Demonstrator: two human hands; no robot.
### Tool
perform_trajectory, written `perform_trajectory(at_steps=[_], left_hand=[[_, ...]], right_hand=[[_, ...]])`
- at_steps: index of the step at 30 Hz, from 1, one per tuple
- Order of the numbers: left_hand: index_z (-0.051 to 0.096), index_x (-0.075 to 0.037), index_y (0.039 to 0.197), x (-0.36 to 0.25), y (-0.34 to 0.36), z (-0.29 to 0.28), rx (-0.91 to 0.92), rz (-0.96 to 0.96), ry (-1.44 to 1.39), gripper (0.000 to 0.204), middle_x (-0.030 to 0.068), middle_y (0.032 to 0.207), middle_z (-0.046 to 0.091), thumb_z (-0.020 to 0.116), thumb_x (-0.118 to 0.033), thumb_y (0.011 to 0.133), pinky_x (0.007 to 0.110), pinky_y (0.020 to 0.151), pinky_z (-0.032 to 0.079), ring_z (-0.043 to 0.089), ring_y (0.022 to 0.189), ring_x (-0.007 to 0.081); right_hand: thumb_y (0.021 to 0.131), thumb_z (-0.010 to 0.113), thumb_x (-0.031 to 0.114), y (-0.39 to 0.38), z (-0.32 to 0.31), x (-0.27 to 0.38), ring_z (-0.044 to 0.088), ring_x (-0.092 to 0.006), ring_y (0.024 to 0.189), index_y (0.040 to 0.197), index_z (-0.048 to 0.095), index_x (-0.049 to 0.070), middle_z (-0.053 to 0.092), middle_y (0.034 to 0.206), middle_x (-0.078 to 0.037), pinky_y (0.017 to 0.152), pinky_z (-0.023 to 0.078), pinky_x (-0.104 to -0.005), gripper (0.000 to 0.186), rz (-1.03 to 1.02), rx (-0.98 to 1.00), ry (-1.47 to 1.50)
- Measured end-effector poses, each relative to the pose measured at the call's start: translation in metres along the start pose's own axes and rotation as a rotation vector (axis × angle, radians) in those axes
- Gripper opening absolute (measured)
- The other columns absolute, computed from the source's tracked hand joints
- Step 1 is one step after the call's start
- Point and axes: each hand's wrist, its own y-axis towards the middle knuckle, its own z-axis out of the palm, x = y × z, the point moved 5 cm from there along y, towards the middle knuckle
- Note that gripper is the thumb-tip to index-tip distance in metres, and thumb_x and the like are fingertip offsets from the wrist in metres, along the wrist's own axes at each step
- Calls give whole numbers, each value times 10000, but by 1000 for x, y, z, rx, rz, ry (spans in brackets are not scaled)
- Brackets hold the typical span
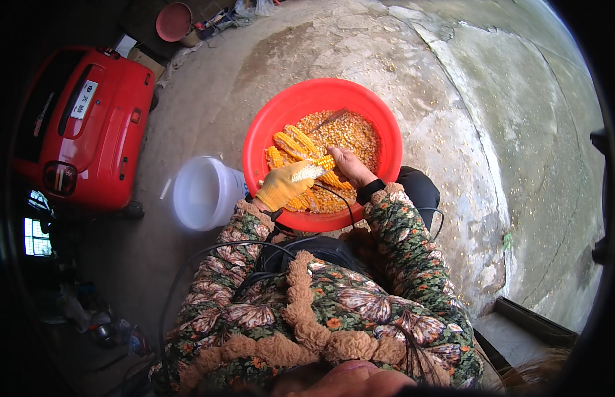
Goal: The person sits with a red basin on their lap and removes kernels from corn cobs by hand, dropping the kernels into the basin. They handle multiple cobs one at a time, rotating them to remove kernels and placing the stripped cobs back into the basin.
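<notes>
A large red basin [274,109] sits in front of me, holding loose corn kernels [353,135] and, on its left side, several whole yellow corn cobs [296,140]. Above it, both hands grip one corn cob [310,171], partly stripped: its left part shows pale core, and yellow kernels remain at the right end. My left hand [281,186], in a yellow work glove, is closed round the pale part. The bare right hand [349,167] is closed on the kernel end, its thumb pressed along the top. A thin dark flat piece [334,118] lies among the kernels near the far rim.
A white plastic bucket [205,193] stands left of the basin. Scattered kernels [413,86] dot the concrete floor. A red car [102,129] is parked at the left, with a red bowl [174,22] beyond it. Black cables [188,261] cross my lap and sleeves.
</notes>
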Motion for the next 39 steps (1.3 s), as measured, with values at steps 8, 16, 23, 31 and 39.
perform_trajectory(at_steps=[8,16,23,31,39], left_hand=[[604,-32,1154,3,0,-2,2,-83,-200,347,135,1001,672,652,-172,840,309,778,528,663,917,225],[591,-2,1165,10,-3,-5,64,-266,-299,334,131,1056,662,634,-144,866,280,830,502,631,975,157],[607,-2,1147,13,5,-16,59,-173,-274,313,114,1017,669,596,-185,894,279,810,499,631,935,166],[597,20,1160,16,1,-7,-4,-190,-388,336,106,1033,663,599,-198,904,275,828,493,619,949,157],[594,-47,1193,6,3,-13,-25,-221,-96,460,175,1042,663,678,-307,822,332,802,515,653,969,255]], right_hand=[[992,381,424,-1,-6,6,314,-100,363,702,480,86,355,494,15,347,293,-271,457,-84,16,-86],[1005,367,423,-4,-1,13,376,-97,374,759,543,51,422,528,4,362,363,-262,479,-91,74,-64],[1000,412,382,-13,3,31,504,-136,488,759,547,15,514,590,-55,482,424,-279,460,-372,77,-107],[1006,401,351,-3,-1,27,482,-194,507,737,508,-8,491,536,-91,515,401,-360,461,-566,-196,-367],[984,439,370,5,-6,21,645,-217,910,1055,619,-34,647,904,-127,795,505,-311,448,-535,-220,-322]])
